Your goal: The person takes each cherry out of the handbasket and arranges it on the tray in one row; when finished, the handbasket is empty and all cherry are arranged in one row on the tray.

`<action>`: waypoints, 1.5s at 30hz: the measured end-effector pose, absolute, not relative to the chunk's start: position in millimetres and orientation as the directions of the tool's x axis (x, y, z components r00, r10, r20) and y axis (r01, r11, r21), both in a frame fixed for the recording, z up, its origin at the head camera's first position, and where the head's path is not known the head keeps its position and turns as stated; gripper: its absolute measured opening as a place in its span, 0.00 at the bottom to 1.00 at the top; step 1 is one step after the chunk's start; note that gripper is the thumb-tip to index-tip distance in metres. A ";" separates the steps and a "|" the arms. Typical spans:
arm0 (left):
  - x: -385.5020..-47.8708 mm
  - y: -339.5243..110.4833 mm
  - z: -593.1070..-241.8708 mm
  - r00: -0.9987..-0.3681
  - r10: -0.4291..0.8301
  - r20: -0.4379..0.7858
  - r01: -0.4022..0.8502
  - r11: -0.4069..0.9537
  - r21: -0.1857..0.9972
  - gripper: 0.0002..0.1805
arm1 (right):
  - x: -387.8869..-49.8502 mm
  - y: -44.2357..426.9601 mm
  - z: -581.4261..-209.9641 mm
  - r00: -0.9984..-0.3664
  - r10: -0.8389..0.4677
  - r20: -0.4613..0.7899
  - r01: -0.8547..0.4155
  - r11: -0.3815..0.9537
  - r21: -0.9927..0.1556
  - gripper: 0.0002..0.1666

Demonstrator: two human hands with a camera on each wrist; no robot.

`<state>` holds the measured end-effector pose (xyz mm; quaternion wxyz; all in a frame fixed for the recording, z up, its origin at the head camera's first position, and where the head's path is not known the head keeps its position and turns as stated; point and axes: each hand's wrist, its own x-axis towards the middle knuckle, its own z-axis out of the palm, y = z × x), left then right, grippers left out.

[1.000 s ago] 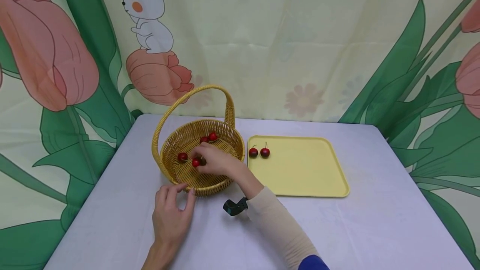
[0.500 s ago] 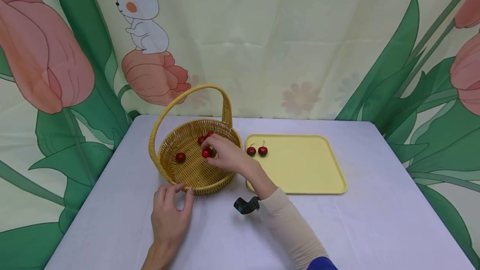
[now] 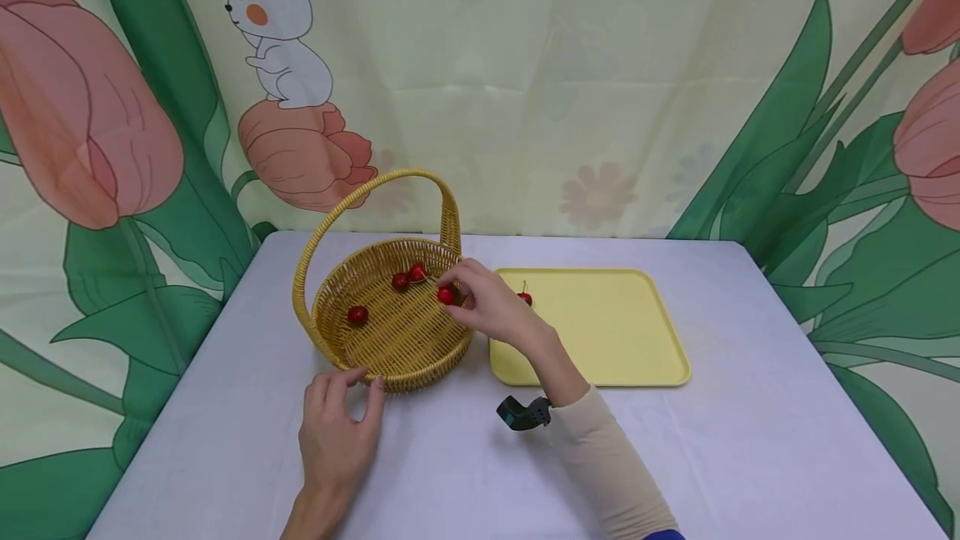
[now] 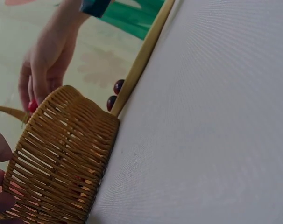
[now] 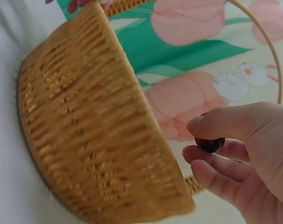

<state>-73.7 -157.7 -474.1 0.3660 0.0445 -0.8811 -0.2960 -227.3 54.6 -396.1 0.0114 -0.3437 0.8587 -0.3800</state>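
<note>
My right hand (image 3: pixel 491 304) pinches a red cherry (image 3: pixel 447 295) between thumb and fingers at the right rim of the wicker basket (image 3: pixel 408 377). In the right wrist view the cherry's dark side (image 5: pixel 210 144) shows between the fingers. My left hand (image 3: pixel 337 440) rests its fingertips on the basket's near rim, thumb and fingers apart. Inside the basket lie one cherry (image 3: pixel 357 316) at left and two more near the back, a cherry (image 3: pixel 401 282) and another cherry (image 3: pixel 417 272).
Right of the basket lies a yellow tray (image 3: pixel 600 340). One cherry (image 3: pixel 525 298) shows on it in the head view; the left wrist view shows two by its edge, an upper cherry (image 4: pixel 118 86) and a lower cherry (image 4: pixel 111 102). The basket's tall handle (image 3: pixel 330 219) arches up.
My right hand has moved right from the middle of the basket to its right rim, carrying the pinched cherry, and now covers part of the tray's left side. My left hand has stayed at the rim.
</note>
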 end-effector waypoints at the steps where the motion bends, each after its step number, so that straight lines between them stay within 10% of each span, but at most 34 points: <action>1: -73.7 -157.7 -474.0 -0.729 -0.297 0.616 0.134 0.821 0.554 0.12 | -227.3 58.3 -396.9 -0.764 -0.594 0.251 -0.582 0.466 -0.667 0.20; 45: -72.8 -156.4 -473.1 -0.757 -0.311 0.574 0.105 0.810 0.577 0.13 | -255.1 166.7 -442.1 -0.949 -0.261 0.176 -0.309 0.678 -0.667 0.23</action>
